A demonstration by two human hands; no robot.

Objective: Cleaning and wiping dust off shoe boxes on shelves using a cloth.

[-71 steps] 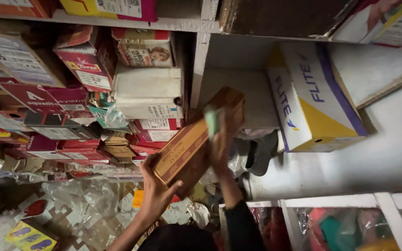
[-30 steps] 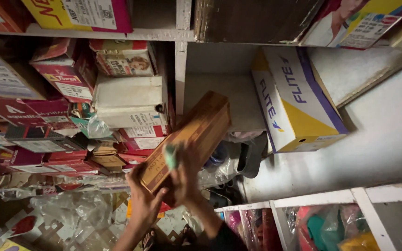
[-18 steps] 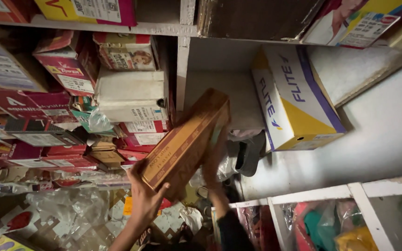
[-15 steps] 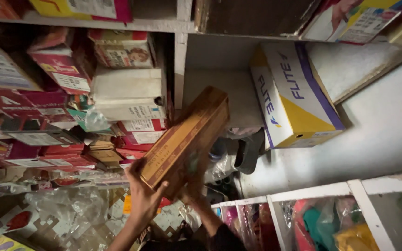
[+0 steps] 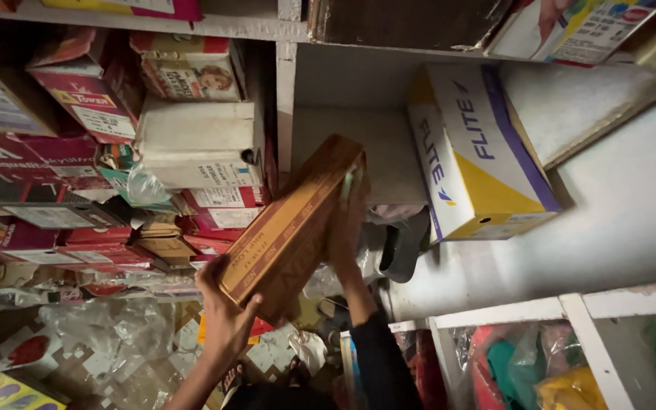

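Between the crowded shelves you are still holding the long brown box (image 5: 294, 224) tilted, left hand (image 5: 225, 319) now gripping its lower end, right hand (image 5: 347, 228) apparently clasping its upper side, near the white-and-yellow box (image 5: 480, 163).

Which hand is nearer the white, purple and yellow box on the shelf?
Right hand, on the brown box's upper end beside the shelf box; left hand grips the lower end, farther away.

The brown box (image 5: 294, 220) has tilted steeper beside the white-and-purple carton (image 5: 476, 152) (right hand (image 5: 347, 228) slid higher).
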